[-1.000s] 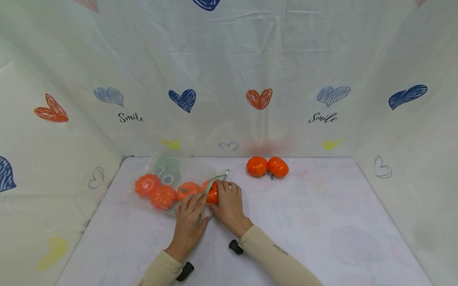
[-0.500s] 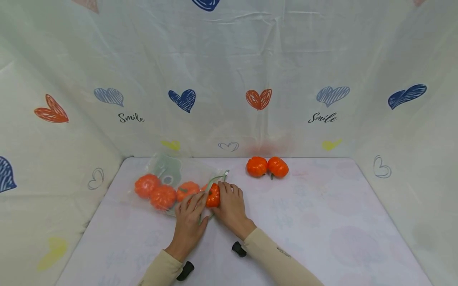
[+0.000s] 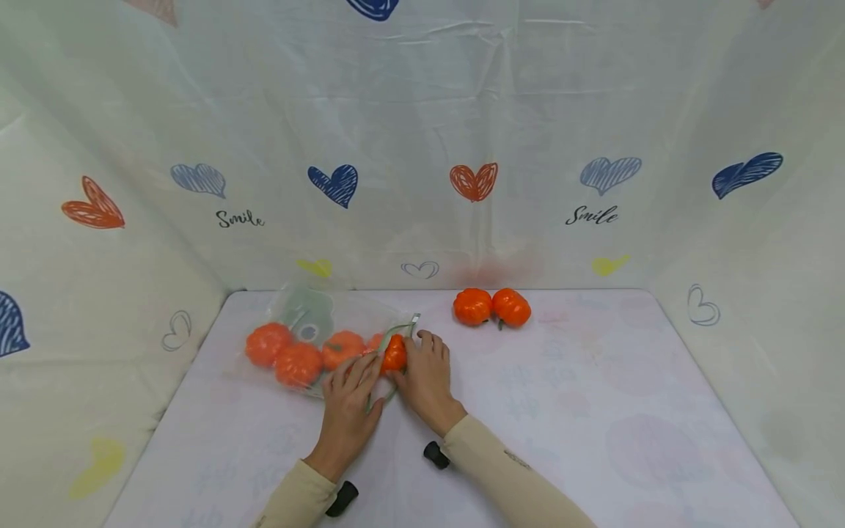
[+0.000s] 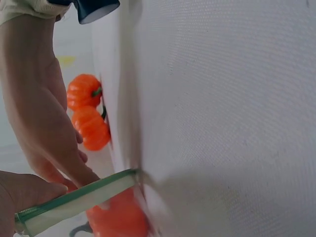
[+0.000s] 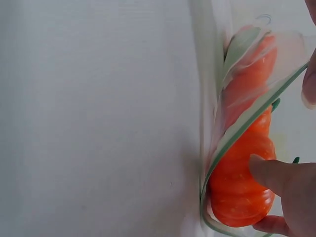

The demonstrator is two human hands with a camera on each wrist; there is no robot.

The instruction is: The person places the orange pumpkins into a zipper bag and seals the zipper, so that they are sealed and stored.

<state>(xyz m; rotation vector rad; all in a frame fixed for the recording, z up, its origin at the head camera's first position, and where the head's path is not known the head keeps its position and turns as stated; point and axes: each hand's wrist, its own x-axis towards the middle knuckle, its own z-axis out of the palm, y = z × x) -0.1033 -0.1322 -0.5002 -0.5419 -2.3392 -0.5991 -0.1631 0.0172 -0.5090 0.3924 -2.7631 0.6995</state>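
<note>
A clear zip bag (image 3: 313, 312) with a green-edged mouth lies on its side, several orange toy pumpkins (image 3: 299, 364) inside. My left hand (image 3: 350, 411) holds the rim of the bag's mouth; in the left wrist view its thumb lies against the green edge (image 4: 81, 196). My right hand (image 3: 425, 378) grips another orange pumpkin (image 5: 239, 185) at the mouth, thumb on its front and a finger beneath. That pumpkin sits partly within the opening, its far side hidden by the bag edge in the head view.
Two more orange pumpkins, one (image 3: 472, 306) left of the other (image 3: 511, 307), stand side by side at the table's back edge. A white cloth (image 3: 409, 132) printed with hearts hangs behind and at the sides. A black wrist piece (image 3: 436, 455) shows by the right sleeve.
My right hand has shifted slightly back and forth with the pumpkin at the bag's mouth, and the pumpkin has turned a little. The left hand stays in place.
</note>
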